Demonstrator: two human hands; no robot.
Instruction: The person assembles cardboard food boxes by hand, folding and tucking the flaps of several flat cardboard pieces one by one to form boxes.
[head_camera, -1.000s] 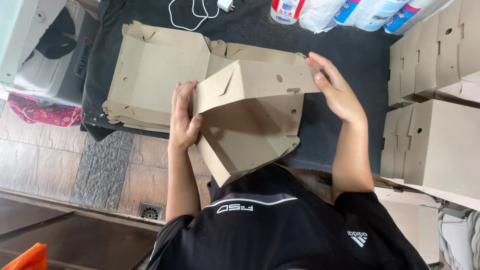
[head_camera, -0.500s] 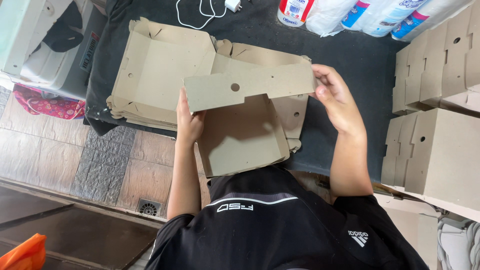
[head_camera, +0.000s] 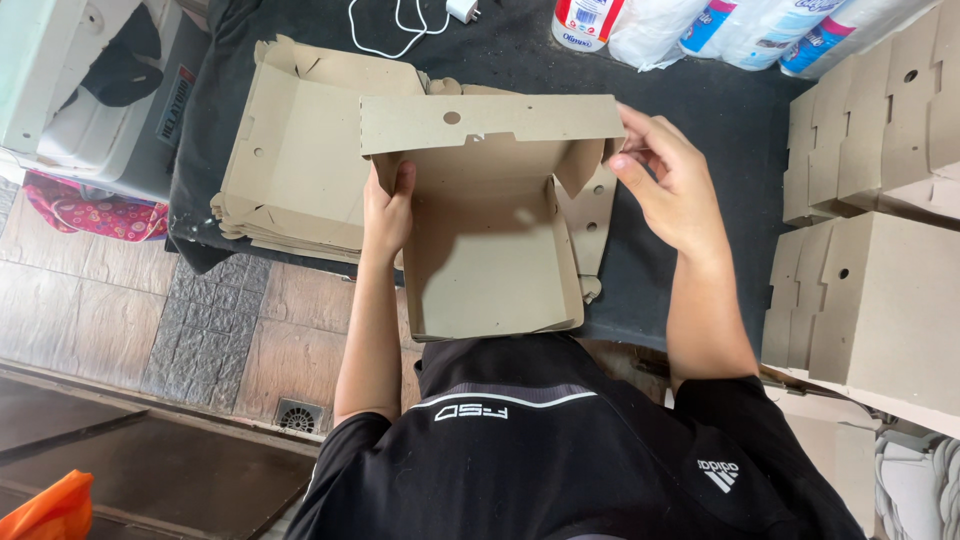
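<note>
A brown cardboard box blank (head_camera: 490, 235) is half folded in front of me, its far wall standing upright with a round hole in it. My left hand (head_camera: 388, 212) grips the left side flap, fingers curled around its edge. My right hand (head_camera: 672, 182) pinches the right end of the upright wall near a folded corner tab. Under and behind the box lies a stack of flat blanks (head_camera: 300, 160) on a dark cloth-covered table (head_camera: 720, 110).
Folded cardboard boxes (head_camera: 880, 240) are stacked at the right. White and blue packets and a bottle (head_camera: 700, 30) line the table's far edge, next to a white charger cable (head_camera: 400, 25). A white appliance (head_camera: 90, 90) stands at the left above a tiled floor (head_camera: 200, 320).
The blank went from flat and tilted to a tray shape: the far wall now stands upright and the side flaps are turned in. Both hands shifted outward to its ends.
</note>
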